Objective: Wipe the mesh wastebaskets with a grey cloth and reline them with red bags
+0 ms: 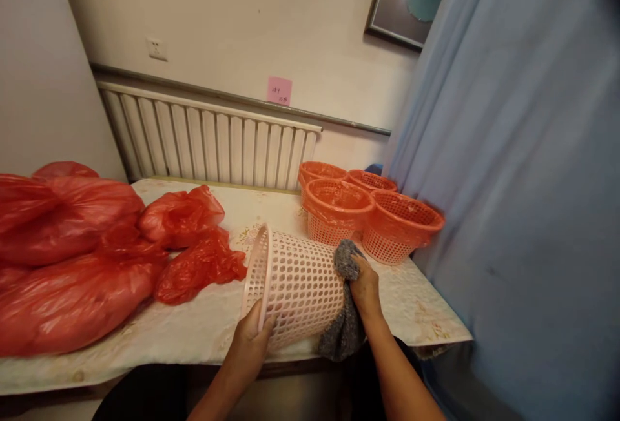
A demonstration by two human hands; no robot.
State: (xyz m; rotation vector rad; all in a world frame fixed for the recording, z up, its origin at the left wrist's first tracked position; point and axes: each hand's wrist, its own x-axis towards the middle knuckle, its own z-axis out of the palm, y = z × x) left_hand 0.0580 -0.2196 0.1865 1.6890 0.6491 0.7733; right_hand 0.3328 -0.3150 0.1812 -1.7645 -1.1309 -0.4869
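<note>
A pale pink plastic wastebasket [303,282] with a perforated wall lies tipped on its side above the table's front edge, its mouth facing left. My left hand [254,337] grips the rim at the lower left, thumb outside. At the base end, my right hand [364,285] is closed on a dark grey cloth [346,259], pressed against the basket's bottom. Part of the cloth hangs down below the hand. The fingers of my right hand are partly hidden by the cloth.
Several wastebaskets lined with red bags [339,205] stand at the back right. Filled red plastic bags [72,292] cover the table's left side. Behind the table [426,318] is a radiator [217,140]. A blue curtain [523,182] hangs at right.
</note>
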